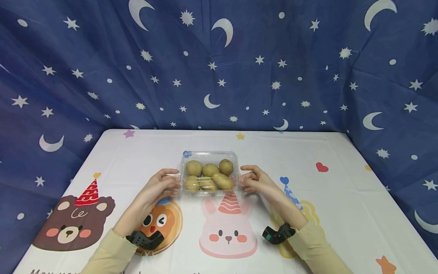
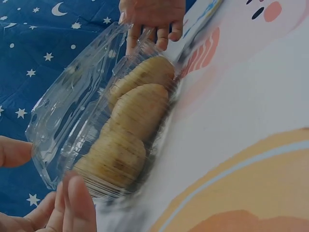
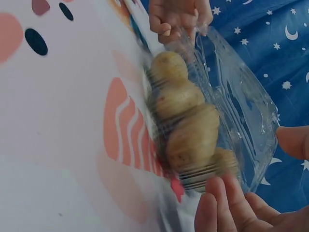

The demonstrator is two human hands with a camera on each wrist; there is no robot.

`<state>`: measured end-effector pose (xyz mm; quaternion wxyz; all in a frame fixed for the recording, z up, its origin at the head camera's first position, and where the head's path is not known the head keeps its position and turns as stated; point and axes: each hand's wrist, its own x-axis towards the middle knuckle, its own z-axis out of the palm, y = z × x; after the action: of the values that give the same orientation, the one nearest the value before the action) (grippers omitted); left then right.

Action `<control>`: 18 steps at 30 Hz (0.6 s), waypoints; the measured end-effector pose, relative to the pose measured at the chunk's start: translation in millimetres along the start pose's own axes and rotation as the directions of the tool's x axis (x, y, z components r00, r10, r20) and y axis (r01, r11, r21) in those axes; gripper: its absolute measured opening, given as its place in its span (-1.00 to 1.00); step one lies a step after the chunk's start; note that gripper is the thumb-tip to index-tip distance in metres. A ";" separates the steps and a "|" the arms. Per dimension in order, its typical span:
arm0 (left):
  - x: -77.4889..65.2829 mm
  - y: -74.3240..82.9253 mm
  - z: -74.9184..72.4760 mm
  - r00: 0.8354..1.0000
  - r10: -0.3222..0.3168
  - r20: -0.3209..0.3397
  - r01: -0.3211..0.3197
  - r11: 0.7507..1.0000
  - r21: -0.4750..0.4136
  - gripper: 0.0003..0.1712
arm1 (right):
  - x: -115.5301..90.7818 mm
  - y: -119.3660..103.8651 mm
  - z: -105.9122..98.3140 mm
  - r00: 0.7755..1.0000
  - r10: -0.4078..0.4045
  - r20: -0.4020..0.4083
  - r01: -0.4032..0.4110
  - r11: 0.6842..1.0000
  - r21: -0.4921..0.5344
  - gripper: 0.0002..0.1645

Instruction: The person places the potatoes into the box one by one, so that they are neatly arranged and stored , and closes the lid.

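Note:
A clear plastic box (image 1: 209, 155) stands near the middle of the table with several yellowish potatoes (image 1: 221, 181) inside. Its see-through lid (image 2: 63, 116) lies above them; whether it is snapped fast I cannot tell. My left hand (image 1: 165, 185) is at the box's left end, fingers fairly straight, with the thumb at the lid's rim and the fingers beside the lower wall. On the opposite end, my right hand (image 1: 254, 180) mirrors it, the thumb tip at the lid's edge and loosely extended fingers (image 3: 227, 193) by the side wall. Neither hand is visibly wrapped round the box.
The white tablecloth (image 1: 294, 152) carries printed animals, such as a brown bear (image 1: 73, 224) at left and a pink rabbit (image 1: 228, 243) in front of the box. Behind the table hangs a blue star-and-moon curtain (image 1: 239, 102). Black wrist cameras (image 1: 147, 239) are strapped on both wrists.

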<state>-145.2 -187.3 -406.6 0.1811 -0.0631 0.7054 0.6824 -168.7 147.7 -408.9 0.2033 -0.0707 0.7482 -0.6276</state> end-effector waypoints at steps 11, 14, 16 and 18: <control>-0.5 -8.2 -1.2 0.994 -0.034 0.100 0.049 0.987 -0.151 -0.65 | -2.7 6.5 6.3 0.992 0.097 0.080 -0.108 0.984 0.144 -0.40; -0.3 -9.8 -0.9 0.992 -0.031 0.118 0.050 0.986 -0.161 -0.72 | -3.2 8.6 8.2 0.986 0.114 0.118 -0.128 0.985 0.118 -0.62; 0.1 -10.8 -0.8 0.990 -0.024 0.136 0.047 0.986 -0.163 -0.74 | -3.8 9.5 9.6 0.984 0.115 0.135 -0.127 0.988 0.084 -0.76; 0.3 -11.3 -0.4 0.988 -0.018 0.153 0.044 0.985 -0.167 -0.73 | -4.2 10.3 10.5 0.983 0.110 0.144 -0.119 0.991 0.053 -0.82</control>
<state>-141.8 -188.4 -417.3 0.2386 -0.0376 0.6278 0.7400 -159.1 141.7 -419.4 0.2937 -0.0654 0.7151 -0.6309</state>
